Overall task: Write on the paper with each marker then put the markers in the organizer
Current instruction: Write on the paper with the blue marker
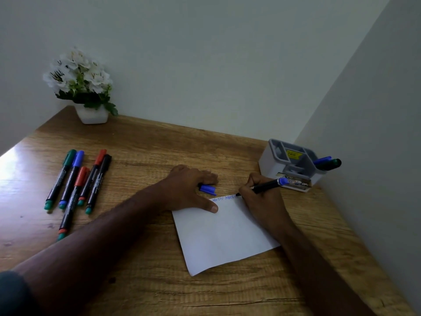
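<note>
A white sheet of paper (pixel 225 233) lies on the wooden desk with blue letters along its top edge. My right hand (pixel 259 197) grips a black marker with a blue end (pixel 268 185), its tip touching the paper by the letters. My left hand (pixel 191 190) rests on the paper's top left corner, thumb pressing the sheet, and its fingers hold a blue cap (pixel 207 189). The grey and white organizer (pixel 273 160) stands at the back right; a blue marker (pixel 322 160) and a green marker (pixel 332 164) stick out of it.
Several capped markers (pixel 77 183) with green, blue, red and black caps lie in a loose row on the left of the desk. A white pot of white flowers (pixel 84 92) stands in the back left corner. Walls close the back and right sides.
</note>
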A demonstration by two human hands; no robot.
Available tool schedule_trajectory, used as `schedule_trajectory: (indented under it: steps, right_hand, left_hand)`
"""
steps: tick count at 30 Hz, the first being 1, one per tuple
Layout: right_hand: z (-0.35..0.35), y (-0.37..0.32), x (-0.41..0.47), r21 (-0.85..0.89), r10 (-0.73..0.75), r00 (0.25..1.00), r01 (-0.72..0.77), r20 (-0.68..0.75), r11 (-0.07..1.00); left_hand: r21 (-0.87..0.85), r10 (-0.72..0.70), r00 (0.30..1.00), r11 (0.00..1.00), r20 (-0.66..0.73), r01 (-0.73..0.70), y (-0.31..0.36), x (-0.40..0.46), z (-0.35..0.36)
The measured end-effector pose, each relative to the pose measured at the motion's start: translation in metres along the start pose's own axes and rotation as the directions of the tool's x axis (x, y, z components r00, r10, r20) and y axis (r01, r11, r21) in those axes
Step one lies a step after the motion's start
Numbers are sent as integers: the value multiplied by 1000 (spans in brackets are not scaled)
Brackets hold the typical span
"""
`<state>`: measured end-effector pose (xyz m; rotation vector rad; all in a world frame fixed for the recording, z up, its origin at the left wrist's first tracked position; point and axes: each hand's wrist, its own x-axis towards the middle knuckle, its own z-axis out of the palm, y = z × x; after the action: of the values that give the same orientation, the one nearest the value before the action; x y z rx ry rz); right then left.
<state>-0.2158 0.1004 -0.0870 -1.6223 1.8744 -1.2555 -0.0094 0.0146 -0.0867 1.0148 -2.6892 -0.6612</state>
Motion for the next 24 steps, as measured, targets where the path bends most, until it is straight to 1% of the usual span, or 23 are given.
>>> schedule_trajectory:
  steps: [3,7,10,13,16,18,20,22,24]
  right_hand:
    - [0,0,1,-11,8,1000,-8,-15,1000]
    - [-2,-3,-2,32,3,1000,-2,-20,999]
    - [-1,0,-1,2,15,1000,-15,-5,1000]
    - [-1,-1,0,4,25,999,-24,-35,1000]
    - [-6,-3,-2,72,-17,993,26,-117,997]
    - [-9,-4,-4,106,-73,985,90,-154,990]
    - [-11,-3,-5,121,-139,979,158,-149,980]
    - [-11,-3,-6,126,-196,974,210,-116,970]
    - [-12,-3,-6,147,-237,968,247,-84,958]
  left_hand:
    - [-1,-2,1000,1000,-1,2,1,-2,0]
    - [-4,3,1000,1000,-3,-3,2,-3,-1]
    - [2,0,1000,1000,6,0,2,-3,-1]
    - [-11,-4,1000,1000,-4,3,1,-3,-1]
    - [-17,7,1000,1000,-27,-8,0,-3,0]
    - [-28,12,999,1000,-32,-13,-1,-2,0]
    - [-110,9,998,994,-62,-16,-2,-4,-2]
    - [-215,-1,988,976,-153,-32,-4,-6,-6]
    - [-199,-11,975,979,-223,-34,-5,-7,-11]
